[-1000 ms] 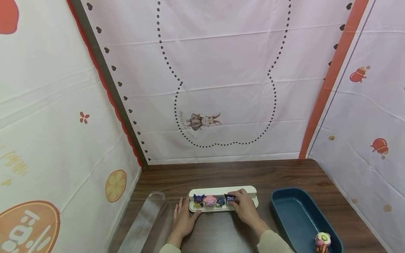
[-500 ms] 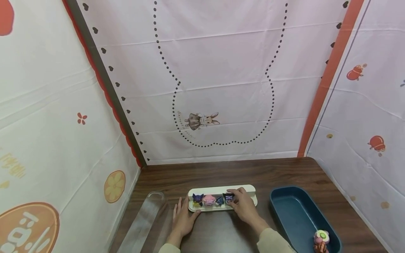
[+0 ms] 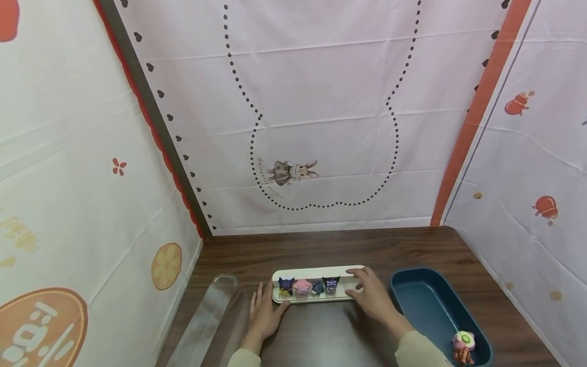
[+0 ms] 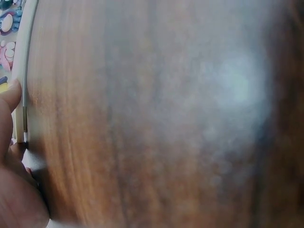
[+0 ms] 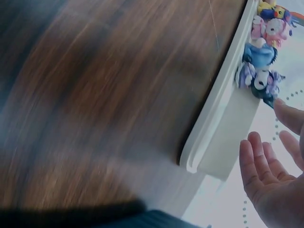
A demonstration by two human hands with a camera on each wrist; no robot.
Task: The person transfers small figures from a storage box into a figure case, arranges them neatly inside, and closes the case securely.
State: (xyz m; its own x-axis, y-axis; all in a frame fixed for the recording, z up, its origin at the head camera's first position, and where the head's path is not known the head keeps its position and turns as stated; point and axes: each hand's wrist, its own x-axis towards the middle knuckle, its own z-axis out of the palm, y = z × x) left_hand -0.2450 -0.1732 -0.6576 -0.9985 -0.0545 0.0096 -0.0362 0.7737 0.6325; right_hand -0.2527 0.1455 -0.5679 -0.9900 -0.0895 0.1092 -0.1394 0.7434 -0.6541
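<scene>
A long white holder (image 3: 312, 271) lies on the table with several small cartoon figurines standing in a row along it. From the left they are a dark purple one (image 3: 286, 285), a pink one (image 3: 302, 287), a blue one (image 3: 317, 288) and a black-eared purple one (image 3: 330, 285). My left hand (image 3: 267, 313) rests against the holder's left end, thumb at the front rim, fingers extended. Over the bare right end hovers my right hand (image 3: 373, 295), thumb and fingers apart with nothing between them. In the right wrist view its fingers spread beside the black-eared figurine (image 5: 262, 85).
At the right stands a dark blue tray (image 3: 424, 311), holding a pink figurine with a green-and-white top (image 3: 464, 339) and an orange striped one (image 3: 463, 355). A long clear plastic cover (image 3: 202, 326) lies at the left. Printed cloth walls (image 3: 321, 102) enclose the wooden table.
My right hand has let go of the black-eared figurine and moved right, fingers spread. The figurine stays standing in the holder. My left hand keeps its place.
</scene>
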